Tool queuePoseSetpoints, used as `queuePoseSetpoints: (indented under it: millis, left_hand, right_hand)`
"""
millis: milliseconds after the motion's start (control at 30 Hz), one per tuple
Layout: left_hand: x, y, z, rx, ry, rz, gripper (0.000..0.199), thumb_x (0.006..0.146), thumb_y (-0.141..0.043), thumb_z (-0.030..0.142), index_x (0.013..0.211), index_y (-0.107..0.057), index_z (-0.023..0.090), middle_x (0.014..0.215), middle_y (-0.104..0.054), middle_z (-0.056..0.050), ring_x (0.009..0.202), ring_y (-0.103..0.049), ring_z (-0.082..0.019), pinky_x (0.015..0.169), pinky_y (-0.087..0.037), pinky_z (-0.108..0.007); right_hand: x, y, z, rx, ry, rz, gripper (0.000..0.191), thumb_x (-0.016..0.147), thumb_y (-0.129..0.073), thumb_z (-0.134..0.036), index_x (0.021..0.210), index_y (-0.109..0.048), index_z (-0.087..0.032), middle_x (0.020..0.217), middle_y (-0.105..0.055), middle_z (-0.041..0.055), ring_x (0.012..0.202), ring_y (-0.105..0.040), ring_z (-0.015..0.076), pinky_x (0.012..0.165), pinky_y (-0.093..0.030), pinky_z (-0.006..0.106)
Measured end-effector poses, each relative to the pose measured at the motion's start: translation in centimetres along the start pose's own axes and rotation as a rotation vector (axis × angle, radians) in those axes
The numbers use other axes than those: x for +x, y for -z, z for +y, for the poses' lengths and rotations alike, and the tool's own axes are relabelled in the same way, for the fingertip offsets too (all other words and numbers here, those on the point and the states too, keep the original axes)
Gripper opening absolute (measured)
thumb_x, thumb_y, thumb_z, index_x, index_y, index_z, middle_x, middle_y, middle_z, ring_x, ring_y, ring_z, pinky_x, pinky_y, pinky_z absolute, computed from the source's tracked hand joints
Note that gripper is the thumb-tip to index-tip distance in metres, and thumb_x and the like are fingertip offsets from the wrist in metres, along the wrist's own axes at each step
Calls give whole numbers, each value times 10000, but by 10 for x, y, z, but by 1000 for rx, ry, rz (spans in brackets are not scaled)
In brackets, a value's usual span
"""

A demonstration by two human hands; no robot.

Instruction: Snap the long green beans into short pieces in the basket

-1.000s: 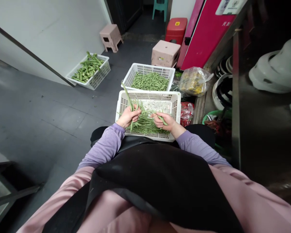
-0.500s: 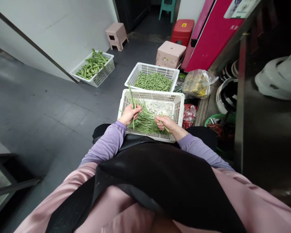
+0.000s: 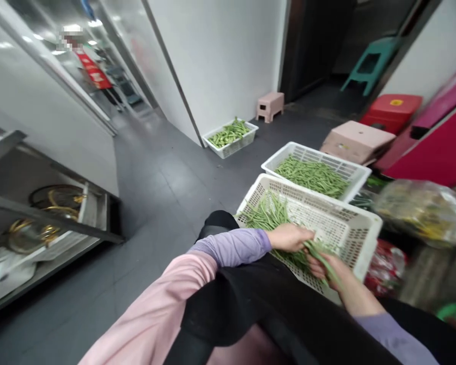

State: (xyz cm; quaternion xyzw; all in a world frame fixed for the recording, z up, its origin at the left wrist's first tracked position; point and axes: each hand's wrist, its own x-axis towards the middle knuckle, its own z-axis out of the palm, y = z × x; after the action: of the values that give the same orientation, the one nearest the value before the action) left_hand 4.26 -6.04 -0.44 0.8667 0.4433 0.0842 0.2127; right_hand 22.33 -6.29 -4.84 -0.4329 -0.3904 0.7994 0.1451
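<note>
Over the near white basket (image 3: 365, 223), both my hands meet close together. My left hand (image 3: 289, 236) is closed, its fingertips pinched at the end of some green beans (image 3: 329, 268). My right hand (image 3: 344, 279) is wrapped round these same beans, which stick out along its palm. Loose green beans (image 3: 268, 210) lie in a heap on the left side of the near basket, under and behind my left hand. A second white basket (image 3: 355, 180), with many green beans (image 3: 311, 175) in it, stands just beyond and touches the near one.
Another basket (image 3: 231, 148) of green vegetables sits by the wall. Pink stools (image 3: 269, 106) and a red stool (image 3: 393, 109) stand further back. Clear plastic bags (image 3: 421, 208) lie at the right, a metal shelf (image 3: 61, 248) at the left. A person in a red apron (image 3: 93, 68) stands far off.
The view has swung left, bringing the shelf and the distant person in. My left hand has moved across to my right hand; the upright beans it held no longer show there.
</note>
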Motion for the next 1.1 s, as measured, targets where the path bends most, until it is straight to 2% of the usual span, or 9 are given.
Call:
queuePoseSetpoints:
  millis: [100,233,400,467,533,600,733,933,1100]
  left_hand:
    - [-1,-11,-8,161,-44,-80,91,912,-551,208,955,-631,197,1035,-733,-46,897,-702,-177,572,-448,-265]
    - [11,-32,-11,213,43,-48,158,927,-523,219,1025,-641,180,1042,-731,-71,880,-706,-207,554,-476,-299]
    - [10,-26,-23,-148,238,6,84,820,-631,102,807,-651,183,870,-713,-45,846,-684,-187,685,-503,-274]
    - [10,-19,-33,-623,446,148,125,781,-713,152,712,-611,176,675,-629,1,671,-619,-143,640,-484,-247]
    - [16,-12,-45,-984,549,259,250,860,-695,329,716,-560,175,544,-485,45,454,-439,-84,491,-391,-217]
    - [28,-5,-53,-1297,618,301,360,922,-612,467,731,-511,179,505,-367,85,363,-242,-45,397,-241,-191]
    - [47,12,-50,-1810,741,481,402,970,-508,543,810,-509,175,500,-343,94,346,-206,-35,371,-169,-167]
    - [49,13,-43,-1869,742,641,399,935,-575,550,806,-503,179,520,-348,92,371,-244,-38,385,-221,-171]
    - [42,3,-50,-1302,703,749,258,851,-726,277,727,-524,175,589,-473,47,520,-437,-76,497,-346,-187]
  right_hand:
    - [6,-4,11,27,-37,115,575,495,-852,-585,586,-414,-224,435,-313,-80,351,-246,56,356,-212,209]
    - [24,-4,16,-123,170,380,532,586,-756,-688,601,-472,-238,464,-424,-33,407,-373,126,405,-290,265]
    - [17,16,-12,-392,373,753,440,735,-651,-619,596,-483,-237,487,-441,-6,476,-399,148,453,-304,279]
    - [9,23,-23,-167,360,673,460,794,-601,-637,633,-410,-251,438,-313,-68,399,-283,108,413,-245,256]
    - [5,24,-27,14,270,444,494,775,-662,-632,650,-372,-252,430,-189,-122,370,-172,72,389,-198,232]
    - [7,16,-24,55,183,272,445,726,-766,-549,699,-454,-232,424,-185,-141,362,-147,54,379,-170,212]
    - [15,-10,-10,-69,139,147,346,678,-824,-417,812,-596,-193,414,-314,-118,355,-232,60,367,-165,210]
    - [17,-18,0,-118,205,125,284,736,-734,-437,729,-593,-191,411,-331,-100,359,-241,70,376,-196,232]
    - [26,-3,-4,-506,257,347,245,732,-697,-304,594,-521,-203,481,-405,-44,475,-379,103,475,-301,246]
